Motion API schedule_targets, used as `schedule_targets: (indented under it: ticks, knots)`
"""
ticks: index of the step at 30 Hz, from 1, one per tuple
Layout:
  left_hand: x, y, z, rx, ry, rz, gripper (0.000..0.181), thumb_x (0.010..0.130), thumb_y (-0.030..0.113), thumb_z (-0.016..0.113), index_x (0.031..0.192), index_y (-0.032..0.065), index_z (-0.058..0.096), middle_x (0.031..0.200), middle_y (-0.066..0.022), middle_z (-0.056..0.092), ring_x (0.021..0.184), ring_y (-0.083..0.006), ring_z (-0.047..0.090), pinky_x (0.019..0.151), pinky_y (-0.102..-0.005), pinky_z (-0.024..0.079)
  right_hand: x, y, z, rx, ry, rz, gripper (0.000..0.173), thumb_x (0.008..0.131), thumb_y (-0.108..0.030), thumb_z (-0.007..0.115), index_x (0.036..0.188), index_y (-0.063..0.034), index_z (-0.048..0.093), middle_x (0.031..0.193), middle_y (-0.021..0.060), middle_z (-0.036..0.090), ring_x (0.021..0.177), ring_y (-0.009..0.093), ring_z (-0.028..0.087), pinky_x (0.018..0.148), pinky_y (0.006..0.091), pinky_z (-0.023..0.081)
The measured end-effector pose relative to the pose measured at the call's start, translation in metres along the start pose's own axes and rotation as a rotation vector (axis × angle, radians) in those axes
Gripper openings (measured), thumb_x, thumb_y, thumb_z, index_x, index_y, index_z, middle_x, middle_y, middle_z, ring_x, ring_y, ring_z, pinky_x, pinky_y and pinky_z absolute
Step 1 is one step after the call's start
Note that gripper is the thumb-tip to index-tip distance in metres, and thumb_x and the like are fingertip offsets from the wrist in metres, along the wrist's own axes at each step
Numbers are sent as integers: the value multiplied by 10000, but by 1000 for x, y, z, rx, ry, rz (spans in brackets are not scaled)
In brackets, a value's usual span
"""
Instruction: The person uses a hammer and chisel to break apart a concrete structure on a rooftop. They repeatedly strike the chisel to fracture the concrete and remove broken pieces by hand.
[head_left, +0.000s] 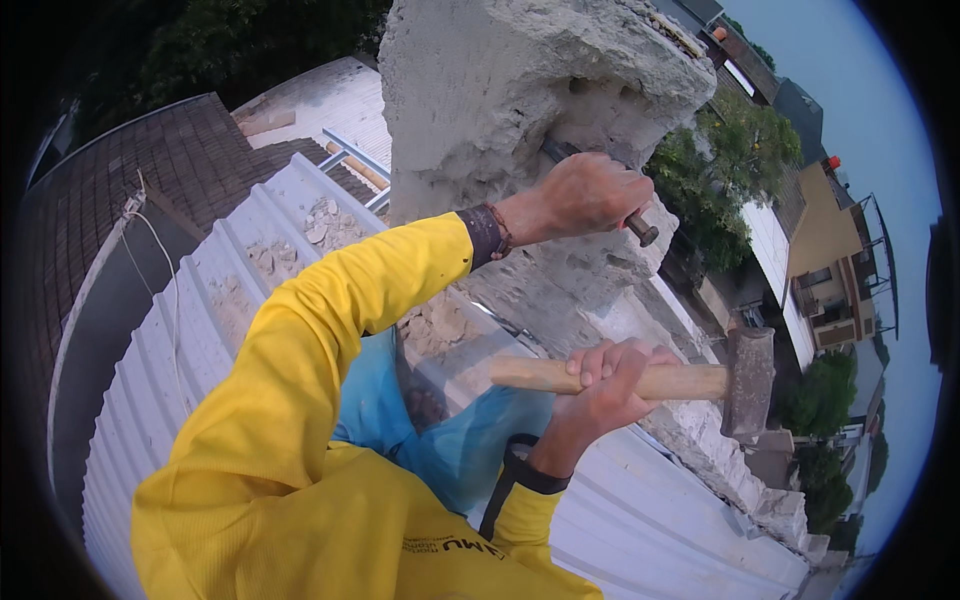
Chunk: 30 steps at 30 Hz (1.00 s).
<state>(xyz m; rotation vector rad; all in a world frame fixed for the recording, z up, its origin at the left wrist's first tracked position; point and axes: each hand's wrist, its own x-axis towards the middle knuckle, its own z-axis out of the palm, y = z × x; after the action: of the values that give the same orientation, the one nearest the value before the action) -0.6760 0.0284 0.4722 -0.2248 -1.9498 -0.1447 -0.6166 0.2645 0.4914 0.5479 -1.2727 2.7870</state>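
My left hand (585, 193) is wrapped around a steel chisel (641, 229), whose struck end sticks out below the fist. The chisel's far end (556, 150) meets a hollow in a broken concrete block (465, 97); its tip is hard to make out there. Lower right, my right hand (611, 382) grips the wooden handle of a sledgehammer (748, 382) around its middle. The steel head points right, apart from the chisel. Several gouged holes mark the concrete around the chisel.
Beneath me lies a corrugated metal roof (225, 300) strewn with concrete rubble (330, 225). A jagged broken wall edge (720, 457) runs down the right, with a drop to trees and houses beyond. A metal ladder (356, 157) and a loose cable (174, 300) are at left.
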Motion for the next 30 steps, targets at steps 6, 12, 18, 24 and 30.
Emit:
schedule_targets:
  ticks: [6,12,18,24,30]
  knots:
    - [-8,-4,-3,40,6,-42,190,807,148,717,788,131,528,671,-26,558,618,-226,594,598,-359,456,-21,-5,-27,-205,-77,460,185,959,-125,587,944,-121,403,612,-32,357,427,66,373,370,240,381]
    - [-6,-4,-2,12,34,-12,187,754,127,719,804,130,539,671,-7,551,633,-206,595,603,-341,454,74,-122,-70,-78,172,-501,310,995,-140,526,760,-148,324,599,-32,293,444,88,306,428,217,355]
    - [-8,-2,-1,24,42,-9,186,753,138,717,816,132,542,671,-9,548,638,-213,595,604,-348,453,26,-20,-4,-57,63,-246,245,965,-76,534,791,-149,378,591,-35,307,458,88,324,457,252,363]
    - [-6,-5,-9,50,15,-7,195,764,144,720,816,125,534,672,-19,553,640,-226,600,609,-361,456,-31,26,-16,-269,-190,584,198,959,-112,588,925,-132,394,597,-23,377,409,69,380,366,253,386]
    - [-9,-6,-3,17,11,-15,239,690,126,729,832,136,537,694,-4,557,661,-215,605,614,-354,451,20,-22,-27,-114,-25,19,167,980,-108,547,931,-134,389,591,-26,335,414,59,352,380,235,384]
